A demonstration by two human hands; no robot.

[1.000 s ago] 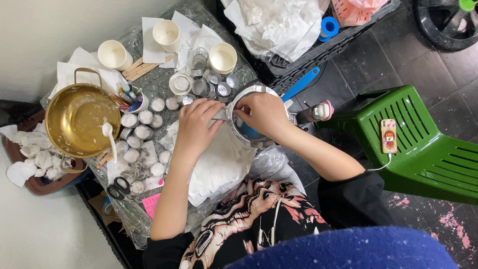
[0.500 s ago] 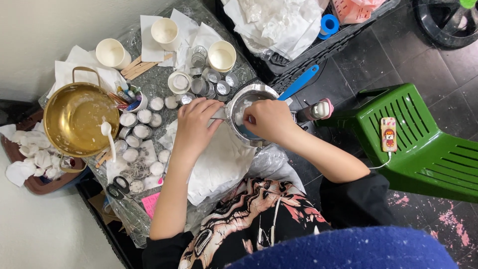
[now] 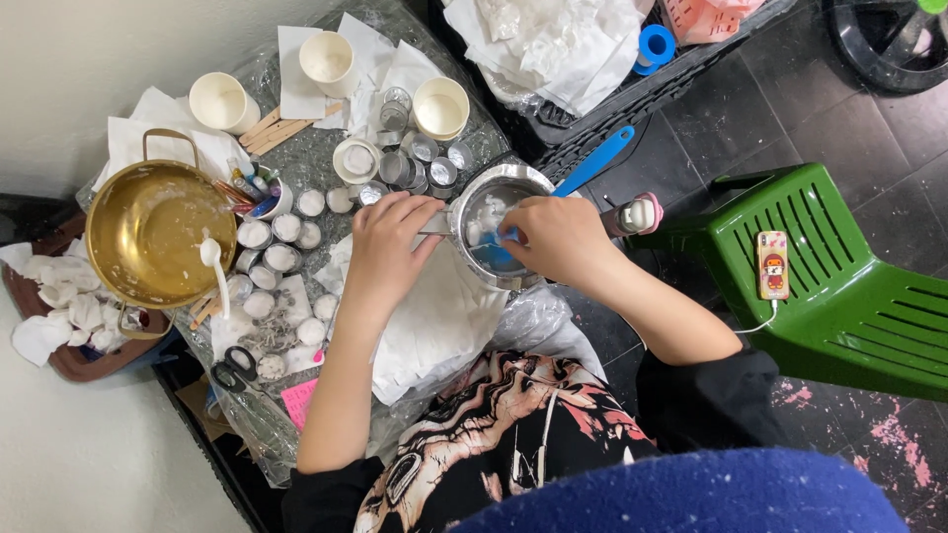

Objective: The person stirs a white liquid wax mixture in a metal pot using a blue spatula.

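Hands over steel pot: left hand grips its rim, right hand holds blue tool inside.

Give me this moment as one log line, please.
left hand: holds rim of small steel pot | right hand: inside pot with blue tool | nearby: brass pot, small tins

Gold pot, silver saucepan with blue handle, green chair, white cups

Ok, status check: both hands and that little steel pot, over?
Left hand grips a thin metal tool at the small steel pot rim. Right hand over pot, holding a blue tool inside. White lumps in pot; small tins crowd left.
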